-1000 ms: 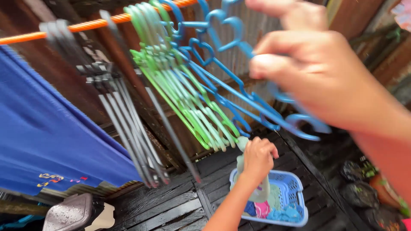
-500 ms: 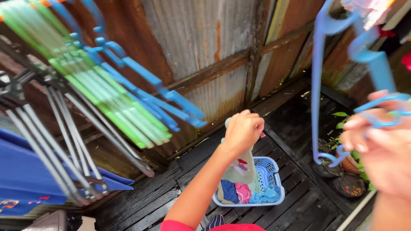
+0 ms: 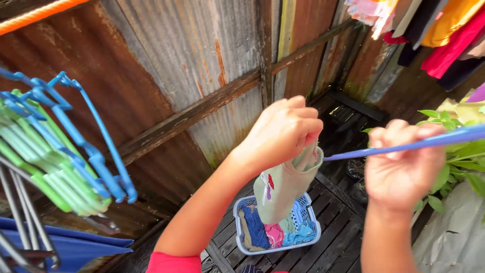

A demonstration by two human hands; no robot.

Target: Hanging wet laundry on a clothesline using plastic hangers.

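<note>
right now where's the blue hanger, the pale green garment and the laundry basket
blue hanger (image 3: 404,146), head view, on its straight arm by the right hand
pale green garment (image 3: 285,189), head view, mid cloth below the left hand
laundry basket (image 3: 241,242), head view, on its left rim

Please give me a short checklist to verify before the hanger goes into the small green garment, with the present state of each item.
1. Left hand grips the green garment: ok.
2. Right hand grips the blue hanger: ok.
3. Hanger tip is at the garment's top, beside the left fingers: ok.
4. Garment opening is spread for the hanger: cannot tell.
5. Garment hangs above the laundry basket: ok.
6. Free place on the orange rail: cannot tell.
</note>
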